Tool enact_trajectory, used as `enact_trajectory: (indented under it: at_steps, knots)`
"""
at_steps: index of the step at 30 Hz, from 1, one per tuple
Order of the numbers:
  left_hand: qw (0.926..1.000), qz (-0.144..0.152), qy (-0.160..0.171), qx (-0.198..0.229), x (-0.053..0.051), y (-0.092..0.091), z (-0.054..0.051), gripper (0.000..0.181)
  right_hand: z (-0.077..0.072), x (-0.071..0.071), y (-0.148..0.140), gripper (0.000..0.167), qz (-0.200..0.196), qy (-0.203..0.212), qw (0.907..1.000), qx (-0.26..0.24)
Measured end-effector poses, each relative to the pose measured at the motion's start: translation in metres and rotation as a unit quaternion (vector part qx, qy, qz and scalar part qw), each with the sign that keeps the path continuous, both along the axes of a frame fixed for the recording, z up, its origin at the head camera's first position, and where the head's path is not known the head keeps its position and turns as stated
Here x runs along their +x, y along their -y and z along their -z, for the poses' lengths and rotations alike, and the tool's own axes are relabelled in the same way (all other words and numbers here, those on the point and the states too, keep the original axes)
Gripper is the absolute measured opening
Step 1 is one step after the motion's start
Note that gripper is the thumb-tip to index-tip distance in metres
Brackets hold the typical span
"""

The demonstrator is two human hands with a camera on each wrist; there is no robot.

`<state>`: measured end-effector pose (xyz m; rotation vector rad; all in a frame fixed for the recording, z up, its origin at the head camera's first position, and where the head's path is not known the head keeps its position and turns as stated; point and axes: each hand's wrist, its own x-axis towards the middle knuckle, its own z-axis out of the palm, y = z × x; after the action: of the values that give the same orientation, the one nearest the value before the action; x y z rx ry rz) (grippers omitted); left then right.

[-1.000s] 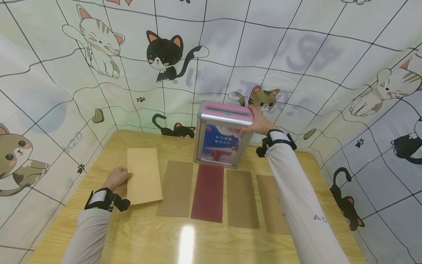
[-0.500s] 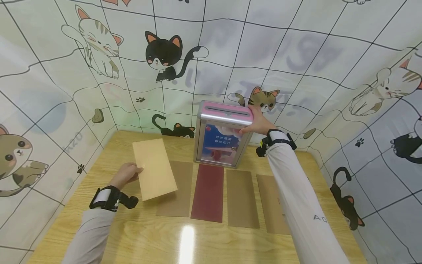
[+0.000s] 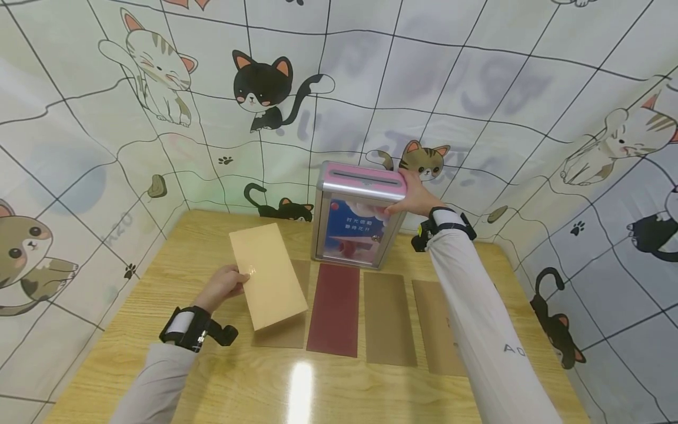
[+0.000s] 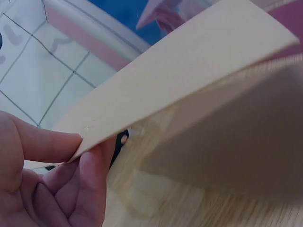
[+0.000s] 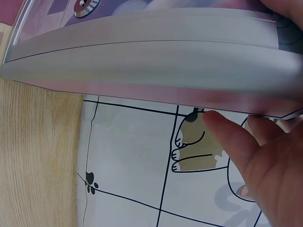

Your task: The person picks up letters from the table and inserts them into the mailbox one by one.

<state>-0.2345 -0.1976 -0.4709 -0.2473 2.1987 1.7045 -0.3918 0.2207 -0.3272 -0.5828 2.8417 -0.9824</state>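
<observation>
My left hand [image 3: 222, 285] pinches the left edge of a pale tan envelope [image 3: 270, 277], thumb on top. The envelope tilts above the table and partly covers a brown envelope [image 3: 288, 338] lying flat. In the left wrist view, thumb and fingers meet at the edge of the pale envelope [image 4: 180, 71]. With my right hand [image 3: 418, 197] I grip the upper right end of a metal-framed letter box [image 3: 352, 235], which stands upright. A slot [image 3: 365, 175] runs along its pink top. The right wrist view has my thumb and fingers on opposite sides of the box [image 5: 142, 61].
Flat in a row before the box lie a dark red envelope [image 3: 333, 312], a brown envelope [image 3: 389, 321] and another brown one [image 3: 436, 330], partly under my right sleeve. A cat-print curtain [image 3: 349, 76] encloses the wooden table [image 3: 238, 388] at the back and sides.
My left hand has lifted the pale envelope and carried it to the right, over the leftmost brown envelope, tilting it. My right hand and the letter box have stayed put.
</observation>
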Motion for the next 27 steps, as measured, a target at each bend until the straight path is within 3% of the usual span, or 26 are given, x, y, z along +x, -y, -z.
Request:
enact_trajectory:
  at_steps: [3,6,12,18,27]
  knots:
    - [0.9998,0.01,0.003,0.017,0.001,-0.006,-0.001,0.032,0.0,0.0,0.0,0.109,-0.001,-0.003,1.0,0.003]
    - [0.9993,0.019,0.01,0.032,0.002,-0.012,-0.001,0.033,0.0,0.0,0.0,0.108,-0.002,-0.005,1.0,-0.001]
    - [0.9977,0.037,0.018,0.054,0.007,-0.027,-0.006,0.025,0.0,0.0,0.001,0.108,-0.004,-0.008,0.9999,-0.006]
    - [0.9963,0.066,-0.001,0.056,0.009,-0.04,-0.015,0.013,-0.001,0.001,0.001,0.11,-0.001,-0.006,1.0,-0.002]
    - [0.9923,0.108,-0.034,0.051,0.003,-0.053,-0.024,0.053,0.0,0.002,0.001,0.11,0.001,-0.007,1.0,-0.005]
